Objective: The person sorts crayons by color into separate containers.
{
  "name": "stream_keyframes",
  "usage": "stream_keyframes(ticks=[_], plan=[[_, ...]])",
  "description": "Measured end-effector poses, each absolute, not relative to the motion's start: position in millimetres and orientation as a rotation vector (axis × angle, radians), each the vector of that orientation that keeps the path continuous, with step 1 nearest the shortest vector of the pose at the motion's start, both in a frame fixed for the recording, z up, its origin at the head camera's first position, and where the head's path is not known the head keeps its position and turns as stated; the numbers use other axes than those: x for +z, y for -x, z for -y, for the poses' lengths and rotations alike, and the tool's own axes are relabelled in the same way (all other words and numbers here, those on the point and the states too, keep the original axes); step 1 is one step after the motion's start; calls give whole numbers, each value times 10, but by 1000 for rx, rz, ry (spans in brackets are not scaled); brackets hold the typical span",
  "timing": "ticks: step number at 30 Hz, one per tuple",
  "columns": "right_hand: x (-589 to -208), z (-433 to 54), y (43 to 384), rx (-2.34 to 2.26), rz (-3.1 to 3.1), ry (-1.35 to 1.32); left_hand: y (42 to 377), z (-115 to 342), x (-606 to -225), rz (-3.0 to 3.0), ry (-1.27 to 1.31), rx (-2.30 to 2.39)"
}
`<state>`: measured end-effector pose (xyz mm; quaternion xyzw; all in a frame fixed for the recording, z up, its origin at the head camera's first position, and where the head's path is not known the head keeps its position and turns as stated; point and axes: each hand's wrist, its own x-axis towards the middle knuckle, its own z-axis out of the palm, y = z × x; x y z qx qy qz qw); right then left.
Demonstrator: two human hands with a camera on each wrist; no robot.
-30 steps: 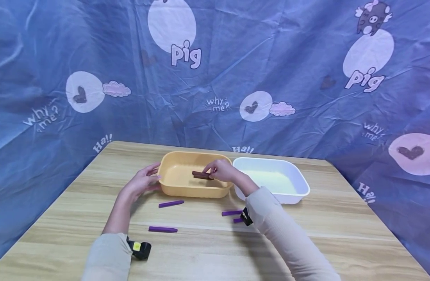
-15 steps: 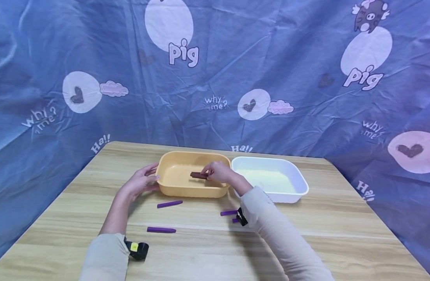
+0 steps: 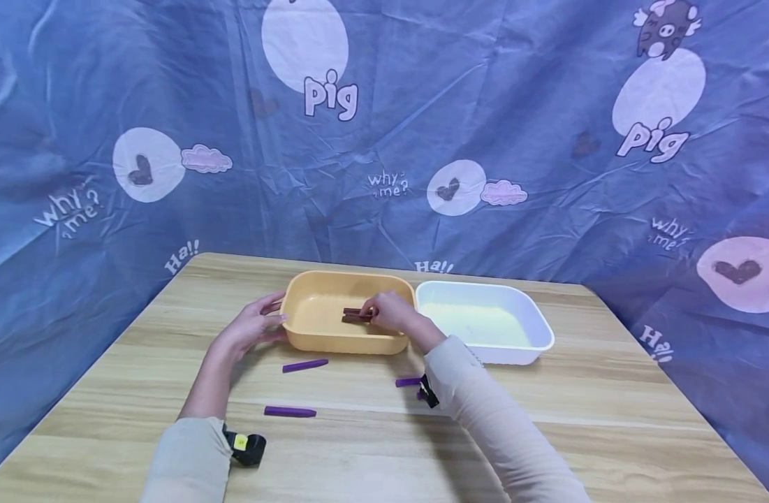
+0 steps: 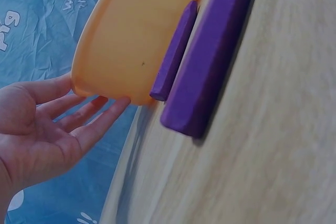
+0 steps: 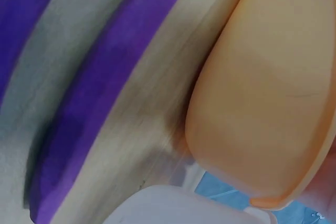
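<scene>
My right hand reaches into the orange bin and pinches two brown crayons side by side, low over its floor. The orange wall hides that grip in the right wrist view. My left hand touches the bin's left end. In the left wrist view, the fingers lie nearly straight against the bin's corner, and nothing is in the palm. Purple crayons lie in front of the bin: one crayon close by, another crayon nearer me, and a crayon beside the right sleeve.
A white bin stands right against the orange one's right end. Another purple crayon is mostly hidden by the right wrist's camera. Wood-grain table lies under everything, with a blue printed cloth behind it.
My right hand has sunk slightly lower into the orange bin with the brown crayons, and its forearm has shifted a little left. The left hand stays at the bin's end.
</scene>
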<state>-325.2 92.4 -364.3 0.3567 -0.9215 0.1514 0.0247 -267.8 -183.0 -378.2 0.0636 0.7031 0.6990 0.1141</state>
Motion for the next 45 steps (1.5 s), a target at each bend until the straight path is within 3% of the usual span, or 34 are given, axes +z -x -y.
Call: stream_keyframes(ticks=[10, 19, 28, 35, 45], plan=[[-3634, -983, 3265, 517, 2835, -1064, 2692, 1803, -3791, -2077, -194, 2033], [-3375, -1279, 3144, 570, 2633, -1134, 2684, 1779, -3791, -2085, -190, 2025], [-3107, -2054, 2874, 735, 2630, -919, 2678, 1777, -3725, -2357, -244, 1814], [-3120, -2805, 2678, 786, 2689, -698, 2571, 1861, -3604, -2836, -241, 1479], [-3397, -3586, 2497, 1066, 2750, -354, 2270, 1858, -3428, -2825, -618, 1545]])
